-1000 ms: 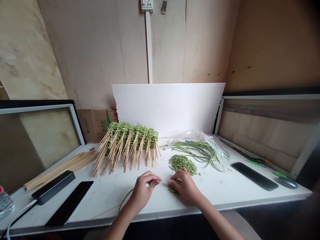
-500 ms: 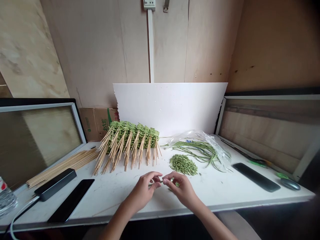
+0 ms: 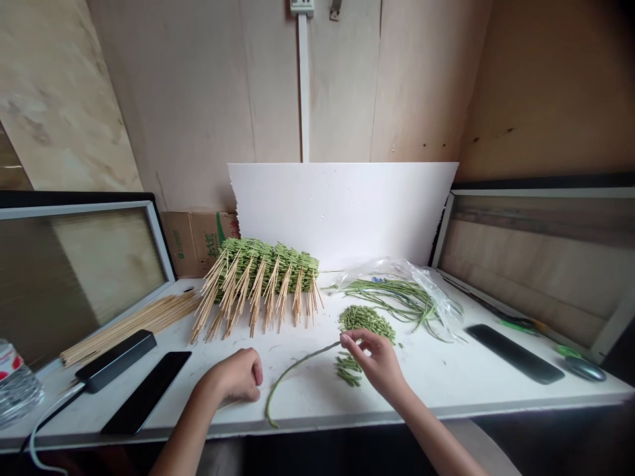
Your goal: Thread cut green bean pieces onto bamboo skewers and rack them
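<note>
Between the thumb and fingers of my right hand is one end of a long green bean. The rest of the bean curves left and down to the table's front edge. Short cut bean pieces lie just beside and under this hand. My left hand rests low over the table to the left of the bean, its fingers curled closed. Part of a thin wooden stick shows beneath it; whether the fingers grip it is hidden. Behind my right hand sits a larger heap of cut bean pieces.
Bean pieces on skewers are stacked at the back left. Loose skewers, a black box and a dark phone-like slab lie left. Whole long beans spill from a clear bag; another dark slab lies right.
My hands have moved apart. The left has come away from the bean, left and down to the thin stick; the right keeps the bean's end, and the bean's length now shows.
</note>
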`<state>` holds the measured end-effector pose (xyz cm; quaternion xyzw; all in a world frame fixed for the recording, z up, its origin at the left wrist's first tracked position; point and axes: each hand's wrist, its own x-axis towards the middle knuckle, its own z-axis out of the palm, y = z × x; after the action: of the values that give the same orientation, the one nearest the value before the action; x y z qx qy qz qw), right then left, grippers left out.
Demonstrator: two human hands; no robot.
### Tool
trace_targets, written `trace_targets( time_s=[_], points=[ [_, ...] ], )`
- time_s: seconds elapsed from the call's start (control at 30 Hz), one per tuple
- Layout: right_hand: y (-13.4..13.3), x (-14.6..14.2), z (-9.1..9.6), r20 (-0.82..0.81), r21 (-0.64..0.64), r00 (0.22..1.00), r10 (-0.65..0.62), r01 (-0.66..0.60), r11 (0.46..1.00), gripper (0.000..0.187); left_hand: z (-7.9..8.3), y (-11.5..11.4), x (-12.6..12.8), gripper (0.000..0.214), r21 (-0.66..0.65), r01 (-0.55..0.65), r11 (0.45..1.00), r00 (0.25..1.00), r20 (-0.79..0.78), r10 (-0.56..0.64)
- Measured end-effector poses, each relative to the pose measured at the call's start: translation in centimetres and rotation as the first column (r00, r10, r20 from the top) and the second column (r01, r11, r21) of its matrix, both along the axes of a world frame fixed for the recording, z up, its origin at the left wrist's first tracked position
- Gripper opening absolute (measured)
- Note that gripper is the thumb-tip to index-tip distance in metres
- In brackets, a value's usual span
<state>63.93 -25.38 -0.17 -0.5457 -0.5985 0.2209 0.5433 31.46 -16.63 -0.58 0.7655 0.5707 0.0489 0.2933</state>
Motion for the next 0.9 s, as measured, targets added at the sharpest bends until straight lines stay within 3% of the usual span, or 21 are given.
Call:
trace_targets(
  time_s=[0.27, 0.4, 0.5, 0.6, 0.7, 0.8, 0.9],
  points=[
    [-0.3, -0.2, 0.2, -0.016, -0.022, 1.000, 0.022, -0.022, 1.000, 0.039, -0.7, 1.0, 1.0, 0.017, 0.218, -0.002, 0.976, 0.997, -0.071, 0.018],
    [-0.3, -0.2, 0.3, -0.014, -0.028, 1.000, 0.027, -0.028, 0.999, 0.037, 0.1, 1.2, 1.6, 0.017, 0.341, 0.043, 0.939, 0.998, -0.057, -0.025],
    [-0.3, -0.3, 0.2, -0.010, -0.018, 0.999, 0.044, -0.044, 0.999, 0.034, 1.2, 0.2, 3.4, 0.025, 0.419, 0.084, 0.904, 0.994, 0.032, -0.107],
    [-0.3, -0.5, 0.0, -0.009, 0.007, 0.997, 0.076, -0.076, 0.997, 0.030, 1.8, -1.8, 6.1, 0.029, 0.425, 0.092, 0.900, 0.881, 0.386, -0.273],
    [-0.3, -0.7, -0.3, 0.002, 0.053, 0.994, 0.109, -0.109, 0.993, 0.027, 1.8, -3.7, 8.5, 0.028, 0.334, 0.120, 0.935, 0.747, 0.589, -0.306],
    [-0.6, -0.8, -0.2, 0.038, 0.082, 0.991, 0.129, -0.131, 0.988, 0.024, 1.5, -5.0, 9.9, 0.027, 0.298, 0.126, 0.946, 0.675, 0.673, -0.302],
    [-1.2, -1.1, 0.5, 0.131, 0.138, 0.981, 0.140, -0.158, 0.978, 0.020, 1.6, -5.5, 10.3, 0.021, 0.367, 0.091, 0.926, 0.672, 0.663, -0.329]
  ],
)
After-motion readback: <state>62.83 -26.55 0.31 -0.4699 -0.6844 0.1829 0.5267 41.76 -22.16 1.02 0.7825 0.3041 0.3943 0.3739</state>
